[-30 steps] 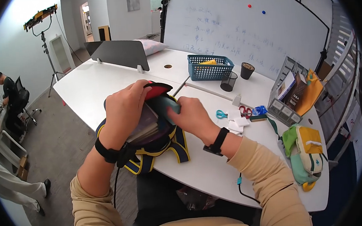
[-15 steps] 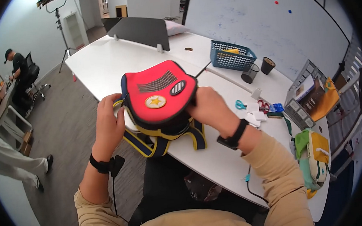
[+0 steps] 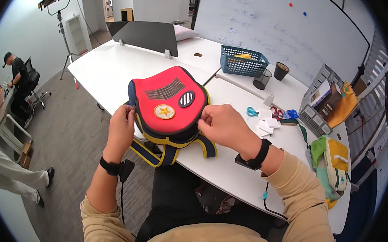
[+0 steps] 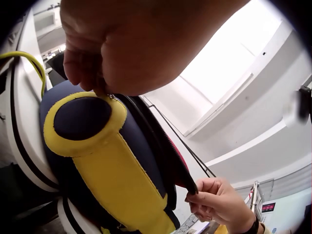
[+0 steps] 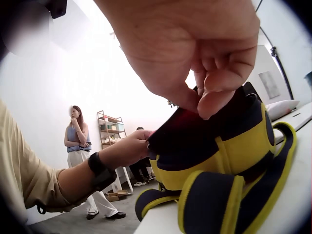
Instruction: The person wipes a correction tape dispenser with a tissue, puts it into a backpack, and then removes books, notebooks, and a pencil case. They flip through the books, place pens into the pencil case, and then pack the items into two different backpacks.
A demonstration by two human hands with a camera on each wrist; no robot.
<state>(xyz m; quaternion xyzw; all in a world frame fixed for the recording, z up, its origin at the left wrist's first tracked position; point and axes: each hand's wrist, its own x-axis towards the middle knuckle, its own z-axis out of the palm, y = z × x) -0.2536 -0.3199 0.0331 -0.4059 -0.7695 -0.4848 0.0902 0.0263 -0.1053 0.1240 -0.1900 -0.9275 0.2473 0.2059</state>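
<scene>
A small red and navy backpack [image 3: 173, 84] lies on the white table with its red flap up, showing a star badge [image 3: 164, 112] and a striped oval badge. My left hand [image 3: 121, 128] is at the bag's left side, pinching a small zipper pull [image 4: 111, 96] at the zipper's end. My right hand [image 3: 227, 128] pinches the dark edge of the flap [image 5: 183, 129] at the near right corner between thumb and fingers. The zipper teeth [image 4: 163, 139] run along the parted edge between both hands. Yellow-edged navy straps [image 3: 169, 155] hang at the table's near edge.
Right of the bag lie scissors [image 3: 252, 111], white paper pieces [image 3: 266, 124] and a green and yellow bag [image 3: 336, 165]. Farther back stand a blue basket [image 3: 244, 65], a mesh cup [image 3: 261, 79], a dark pot [image 3: 281, 71] and a grey file holder [image 3: 317, 117]. People are at the left.
The red flap, earlier lifted with the bag's contents showing, now lies over the opening. My left hand came down to the bag's left side; my right hand moved from inside the opening to the flap's edge.
</scene>
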